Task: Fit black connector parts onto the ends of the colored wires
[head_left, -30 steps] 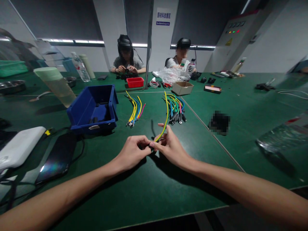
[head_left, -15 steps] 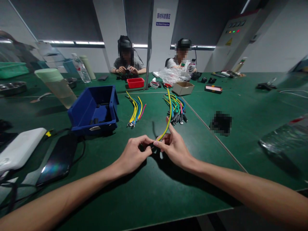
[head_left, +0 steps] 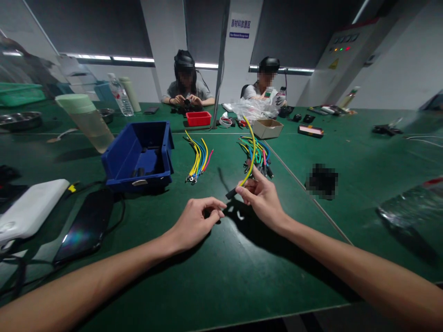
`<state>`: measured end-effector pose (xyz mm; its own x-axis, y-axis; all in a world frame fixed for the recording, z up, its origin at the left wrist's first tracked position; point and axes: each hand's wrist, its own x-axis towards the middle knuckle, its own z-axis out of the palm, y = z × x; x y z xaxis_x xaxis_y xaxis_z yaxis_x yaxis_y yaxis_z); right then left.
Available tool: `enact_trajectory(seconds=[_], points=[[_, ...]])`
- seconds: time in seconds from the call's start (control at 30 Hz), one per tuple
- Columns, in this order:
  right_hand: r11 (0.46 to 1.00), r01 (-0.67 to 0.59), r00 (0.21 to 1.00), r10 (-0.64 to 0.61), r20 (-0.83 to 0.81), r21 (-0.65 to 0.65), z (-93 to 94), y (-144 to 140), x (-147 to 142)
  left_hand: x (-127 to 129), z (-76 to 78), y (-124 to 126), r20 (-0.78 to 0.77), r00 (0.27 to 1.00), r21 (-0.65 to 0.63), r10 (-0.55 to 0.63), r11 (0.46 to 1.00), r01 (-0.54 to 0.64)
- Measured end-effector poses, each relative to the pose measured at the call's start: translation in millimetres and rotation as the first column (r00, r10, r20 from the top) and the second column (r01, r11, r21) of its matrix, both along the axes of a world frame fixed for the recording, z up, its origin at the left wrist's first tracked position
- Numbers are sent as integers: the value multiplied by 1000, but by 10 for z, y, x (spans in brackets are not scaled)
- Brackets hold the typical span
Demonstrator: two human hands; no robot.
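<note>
Between the thumb and fingers of my right hand [head_left: 260, 193] is a yellow wire [head_left: 254, 154] that curves upward, with a black sleeve [head_left: 232, 192] on its lower end. My left hand [head_left: 201, 216] hovers low over the table, fingers curled but apart and holding nothing, just left of the sleeve. A loose bundle of yellow, blue and red wires [head_left: 197, 159] with metal ring terminals lies beyond my left hand. Past my right hand is a pile of coloured wires [head_left: 265, 154] with black sleeved ends, partly hidden by that hand and the held wire.
A blue bin [head_left: 138, 159] with small black pieces stands at left, near a phone [head_left: 85, 226] and a white power bank [head_left: 32, 210]. A red tray [head_left: 198, 119] and cardboard box [head_left: 267, 128] sit farther back. Two people work across the table. A plastic bottle [head_left: 411, 200] lies right.
My hands have come apart. The right one moved up and right with the yellow wire, showing its black sleeve; the left let go of that end.
</note>
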<state>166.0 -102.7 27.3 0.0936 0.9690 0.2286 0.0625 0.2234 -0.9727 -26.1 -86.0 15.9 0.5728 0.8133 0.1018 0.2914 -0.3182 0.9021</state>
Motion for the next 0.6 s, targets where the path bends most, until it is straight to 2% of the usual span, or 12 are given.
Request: enact_trajectory(seconds=[0.2,0.3,0.37,0.47,0.53,0.6], points=[[997,70,997,-71,32,30,-9,106,99,-1,65,-40,-66,997,87,-43,995,49],[990,130,990,-133,55,55,10,163,177,-50,37,5,-96,995,249,-3,968,27],[984,166,983,-170,68,72,26,205,236,-104,-2,78,-137,990,436,17,899,45],[970,230,968,-236,82,79,40,275,329,-167,-49,201,-235,971,648,34,751,130],[959,270,956,-277,92,83,35,325,395,-176,-57,252,-283,954,691,103,712,128],[949,300,946,-309,95,91,13,379,465,-167,-45,275,-318,928,709,193,698,99]])
